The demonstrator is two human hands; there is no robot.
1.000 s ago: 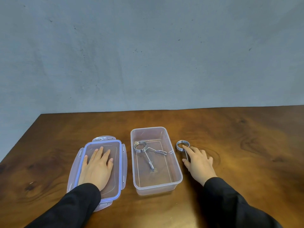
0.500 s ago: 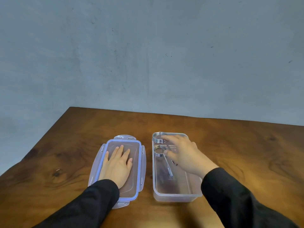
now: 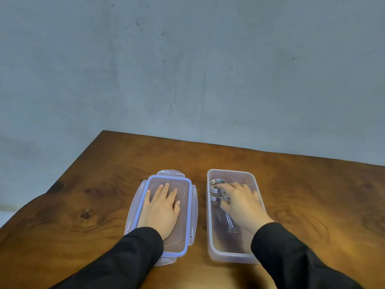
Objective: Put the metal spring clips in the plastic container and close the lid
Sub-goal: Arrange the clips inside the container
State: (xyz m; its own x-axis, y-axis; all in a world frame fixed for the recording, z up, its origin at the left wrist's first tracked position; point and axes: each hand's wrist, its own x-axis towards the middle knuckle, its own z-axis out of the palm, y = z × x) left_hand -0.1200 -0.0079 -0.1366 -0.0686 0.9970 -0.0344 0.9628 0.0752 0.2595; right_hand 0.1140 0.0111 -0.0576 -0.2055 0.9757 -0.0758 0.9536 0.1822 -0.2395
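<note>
Both spring clips (image 3: 217, 189) sit at the far end of the container (image 3: 211, 226), coils far, handles running back toward the person along its length. Right hand (image 3: 241, 203) is in there, fingers curled on one clip. Left hand (image 3: 161, 207) lies flat and open on the lid (image 3: 188, 215), just left on the desk (image 3: 83, 205), parallel, so it's nearer for closing.

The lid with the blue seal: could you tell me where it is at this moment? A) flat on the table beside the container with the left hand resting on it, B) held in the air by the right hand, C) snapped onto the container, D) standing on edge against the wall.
A: the lid lies flat on the table, left of the open container, with the left hand spread flat on it.
</note>
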